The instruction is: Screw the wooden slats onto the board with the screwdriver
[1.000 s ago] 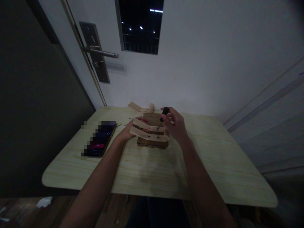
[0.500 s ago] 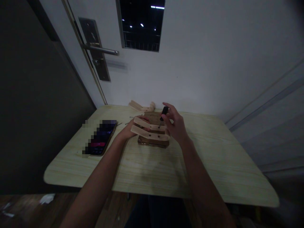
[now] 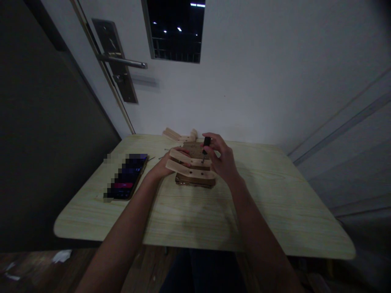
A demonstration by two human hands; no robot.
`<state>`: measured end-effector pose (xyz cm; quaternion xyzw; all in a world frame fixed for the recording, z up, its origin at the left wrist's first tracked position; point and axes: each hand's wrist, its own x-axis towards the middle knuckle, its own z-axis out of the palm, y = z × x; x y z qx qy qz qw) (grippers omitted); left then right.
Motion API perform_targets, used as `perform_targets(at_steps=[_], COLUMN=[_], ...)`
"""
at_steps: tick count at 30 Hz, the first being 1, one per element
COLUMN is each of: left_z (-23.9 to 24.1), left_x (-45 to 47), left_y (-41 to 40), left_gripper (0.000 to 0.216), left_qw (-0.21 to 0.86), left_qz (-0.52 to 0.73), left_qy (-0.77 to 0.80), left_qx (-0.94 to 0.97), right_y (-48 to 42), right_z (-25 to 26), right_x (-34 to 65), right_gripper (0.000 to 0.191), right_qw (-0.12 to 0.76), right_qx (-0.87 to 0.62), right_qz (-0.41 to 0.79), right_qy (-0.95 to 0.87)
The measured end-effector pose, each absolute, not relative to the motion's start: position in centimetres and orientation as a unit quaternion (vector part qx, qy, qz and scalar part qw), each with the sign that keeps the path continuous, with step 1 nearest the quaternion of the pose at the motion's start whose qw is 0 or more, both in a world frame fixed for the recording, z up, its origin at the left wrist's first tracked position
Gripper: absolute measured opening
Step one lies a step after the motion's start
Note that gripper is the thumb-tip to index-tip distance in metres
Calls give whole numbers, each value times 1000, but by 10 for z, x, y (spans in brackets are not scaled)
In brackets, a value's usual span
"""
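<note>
Head view: at the frame's centre, the right hand (image 3: 224,160) pinches a black-handled metal screwdriver (image 3: 207,142), now more upright over 1 hole (image 3: 203,162), suggesting better alignment, while the left hand (image 3: 164,167) grips the pale, bent, 2-armed wooden bracket (image 3: 197,173).

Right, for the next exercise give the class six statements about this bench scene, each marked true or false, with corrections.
1. The right hand holds a black-handled tool. True.
2. The tool points up. False: it points down at a wooden piece.
3. A phone lies left of the left hand. True.
4. The phone stands upright. False: it lies flat on the table.
5. The door handle is left of the window. True.
6. No other wood is present. False: a second wooden part lies behind.
</note>
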<state>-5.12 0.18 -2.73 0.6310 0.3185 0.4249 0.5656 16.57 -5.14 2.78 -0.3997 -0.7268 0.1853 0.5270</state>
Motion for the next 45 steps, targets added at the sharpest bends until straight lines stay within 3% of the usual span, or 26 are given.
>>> perform_targets(at_steps=[10,45], left_z=[-34,-29], left_x=[-53,-52], left_y=[9,4], left_gripper=[54,55], left_qw=[583,562], left_qz=[413,407], left_qy=[308,318], left_qx=[628,646], right_y=[-50,-48], right_z=[27,23], right_x=[166,168], right_gripper=[28,31], right_qw=[557,531], right_qx=[-382,-372], right_qz=[198,205], right_qy=[-710,-733])
